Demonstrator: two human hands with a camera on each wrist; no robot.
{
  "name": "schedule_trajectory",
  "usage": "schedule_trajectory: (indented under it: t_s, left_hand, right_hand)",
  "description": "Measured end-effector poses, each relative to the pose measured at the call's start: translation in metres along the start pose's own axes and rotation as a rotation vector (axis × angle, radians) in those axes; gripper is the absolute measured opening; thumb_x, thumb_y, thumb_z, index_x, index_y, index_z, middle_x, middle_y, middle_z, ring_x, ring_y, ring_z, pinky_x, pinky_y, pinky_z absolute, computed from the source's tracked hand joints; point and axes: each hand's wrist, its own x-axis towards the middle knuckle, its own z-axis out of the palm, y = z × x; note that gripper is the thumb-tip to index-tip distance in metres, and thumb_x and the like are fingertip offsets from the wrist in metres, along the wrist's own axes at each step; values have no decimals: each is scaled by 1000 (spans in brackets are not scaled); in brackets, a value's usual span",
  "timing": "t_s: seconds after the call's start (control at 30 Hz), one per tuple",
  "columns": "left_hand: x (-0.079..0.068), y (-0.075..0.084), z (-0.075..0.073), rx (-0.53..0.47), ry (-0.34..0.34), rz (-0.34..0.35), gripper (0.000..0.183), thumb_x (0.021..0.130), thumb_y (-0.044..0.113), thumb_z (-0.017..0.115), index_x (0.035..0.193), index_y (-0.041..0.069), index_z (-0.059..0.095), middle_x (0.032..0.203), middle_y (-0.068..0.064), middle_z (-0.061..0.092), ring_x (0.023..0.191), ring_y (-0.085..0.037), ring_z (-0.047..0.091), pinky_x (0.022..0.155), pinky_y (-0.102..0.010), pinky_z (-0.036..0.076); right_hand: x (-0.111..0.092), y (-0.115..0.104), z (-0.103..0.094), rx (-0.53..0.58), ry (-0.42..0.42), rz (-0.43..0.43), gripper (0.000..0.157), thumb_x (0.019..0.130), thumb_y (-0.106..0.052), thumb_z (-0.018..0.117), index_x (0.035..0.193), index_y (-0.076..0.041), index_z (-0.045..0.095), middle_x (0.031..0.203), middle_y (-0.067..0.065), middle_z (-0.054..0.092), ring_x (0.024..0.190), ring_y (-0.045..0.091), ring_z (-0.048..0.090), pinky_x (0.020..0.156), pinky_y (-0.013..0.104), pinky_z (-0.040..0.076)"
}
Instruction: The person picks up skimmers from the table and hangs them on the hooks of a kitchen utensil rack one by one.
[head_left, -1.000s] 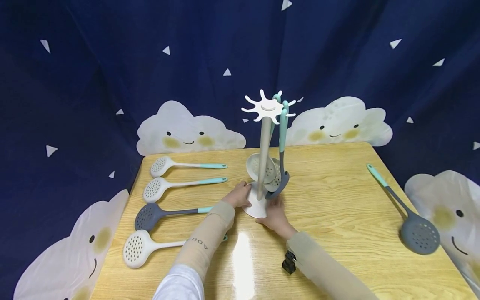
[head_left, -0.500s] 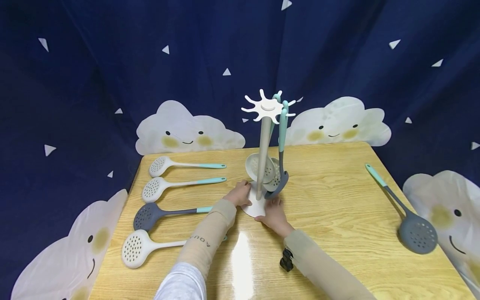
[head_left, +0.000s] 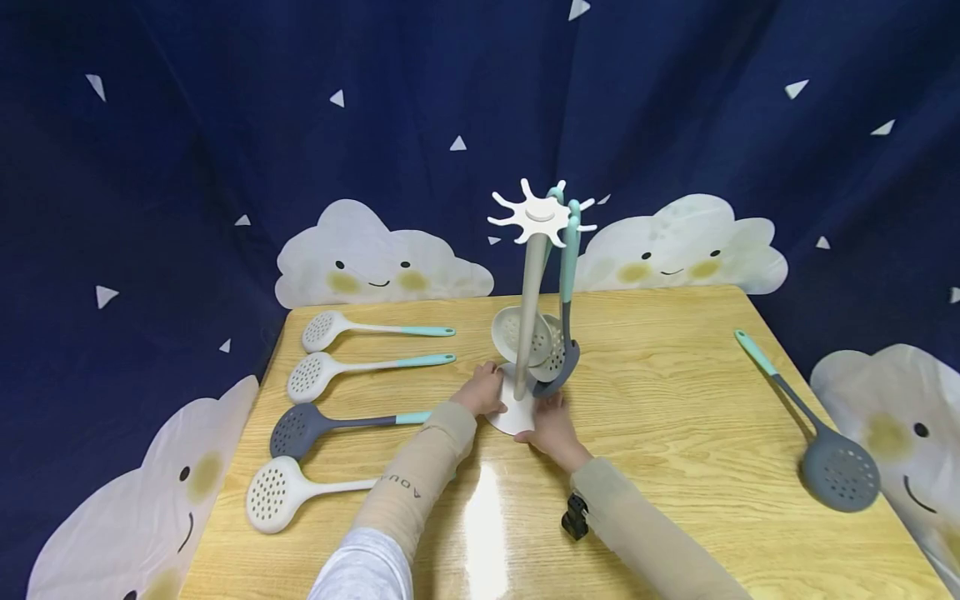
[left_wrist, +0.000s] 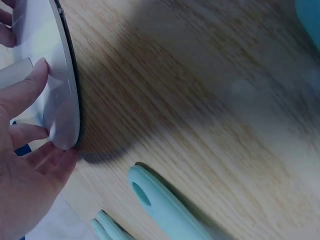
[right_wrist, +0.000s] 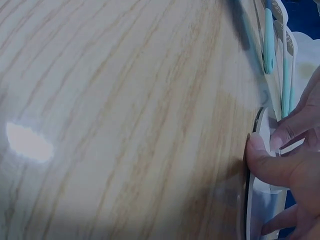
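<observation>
White, upright near the middle of the wooden table [head_left: 675, 400]: stand [head_left: 529, 308], with grey ladle [head_left: 564, 373] and two pale perforated spoons [head_left: 512, 332] hung from its far and right-side hooks. Grasped low by the base [head_left: 513, 421], probably for steadiness against that one-sided load. Left hand [head_left: 482, 390] around the left rim, thumb on top, other fingers curled at the edge; right hand [head_left: 553, 433] at the near right, thumb over the rim, fingers gripping alongside. Forearms stretched forward, converging, the left over the handle of the nearest of four skimmers [head_left: 272, 494], laid in a row, seemingly for tidiness.
</observation>
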Motion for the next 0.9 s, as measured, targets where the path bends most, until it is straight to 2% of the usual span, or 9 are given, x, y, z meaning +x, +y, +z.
schedule_trajectory:
  t_s: [0.2,0.33,0.53,0.9]
  left_hand:
    - [-2,5,0,16,-14,-49,66,75,28,75,127,-3,48,129,-15,39,115,-27,37,92,-32,44]
    - [-4,9,-1,12,-14,-82,67,75,28,75,126,-4,47,126,-15,39,115,-27,37,89,-32,46]
    - [-6,13,-1,-2,-13,-123,65,76,28,74,125,-5,47,124,-16,38,117,-29,36,87,-32,47]
    - [-8,20,4,-11,6,-184,61,77,29,73,122,-6,50,127,-18,37,113,-28,38,80,-32,49]
  right_hand:
    - [3,6,1,41,-22,-20,95,61,-32,82,129,16,36,134,31,38,123,49,30,96,60,28]
    - [4,9,-1,63,-13,-57,93,60,-29,83,129,14,38,134,30,38,124,49,28,96,61,28]
    - [8,14,-2,74,-45,-69,95,59,-28,83,131,14,36,135,30,37,126,48,26,97,61,28]
    - [12,22,-10,116,-120,-72,102,57,-24,84,133,16,29,135,32,36,128,48,25,106,53,21]
